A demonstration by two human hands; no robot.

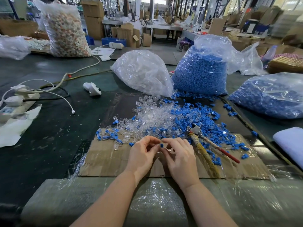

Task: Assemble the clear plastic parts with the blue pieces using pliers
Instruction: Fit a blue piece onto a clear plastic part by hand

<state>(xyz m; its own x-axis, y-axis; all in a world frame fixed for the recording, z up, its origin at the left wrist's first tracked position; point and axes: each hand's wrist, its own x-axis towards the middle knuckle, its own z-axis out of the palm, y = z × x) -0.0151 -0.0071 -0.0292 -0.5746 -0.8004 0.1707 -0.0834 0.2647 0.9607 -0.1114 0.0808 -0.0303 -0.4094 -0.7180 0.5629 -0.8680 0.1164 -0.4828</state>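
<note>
Both hands meet over the cardboard sheet (105, 159) near the worktop's front edge: the left hand (142, 154) and the right hand (179, 158) have their fingers curled inward, and between their fingertips sits one small blue piece (161, 145). Whether a clear part is held there too cannot be told, so which hand actually pinches the piece is uncertain.

Toward the far edge of the green worktop (54, 133) stands a tall open bag of blue pieces (200, 74), with a bag of clear parts (142, 72) leaning just to its left. A second bag of blue pieces (268, 97) lies at the right edge. In front of the bags, a loose pile of clear parts (147, 117) and a loose pile of blue pieces (201, 122) spread over the cardboard, mingling where they touch. The pliers (206, 141) lie on the blue pile's near side, just right of the right hand, head pointing away, one handle taped yellow and one red. A power strip (18, 104) with white cables sits at the left edge.
</note>
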